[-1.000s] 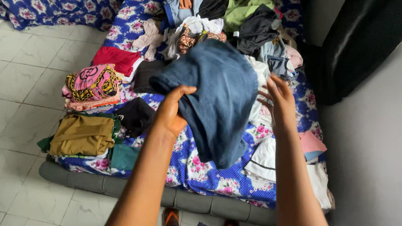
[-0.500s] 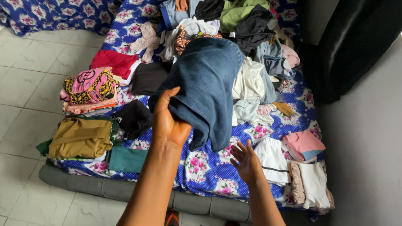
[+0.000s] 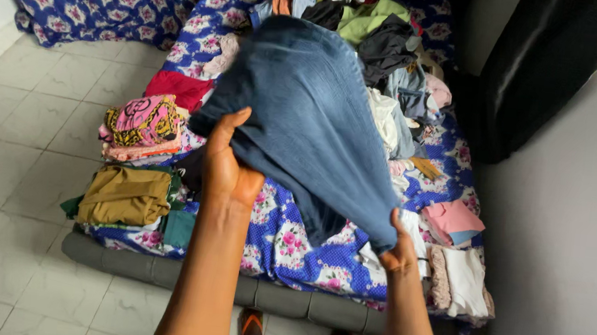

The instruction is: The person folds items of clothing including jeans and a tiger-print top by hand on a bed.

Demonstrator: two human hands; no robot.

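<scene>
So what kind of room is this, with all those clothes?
Probably a bedroom at home. A low mattress lies on a tiled floor under a blue flowered sheet, with folded clothes and a loose pile on it. Both hands hold up a blue garment.

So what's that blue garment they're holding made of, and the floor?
The blue garment looks like denim: a matte, faded blue with fine vertical streaks and stiff, heavy folds where the left hand and right hand hold it up. It could be a softer cotton weave. The floor looks like pale glazed tile, going by its grid of grout lines and slight sheen.
</scene>
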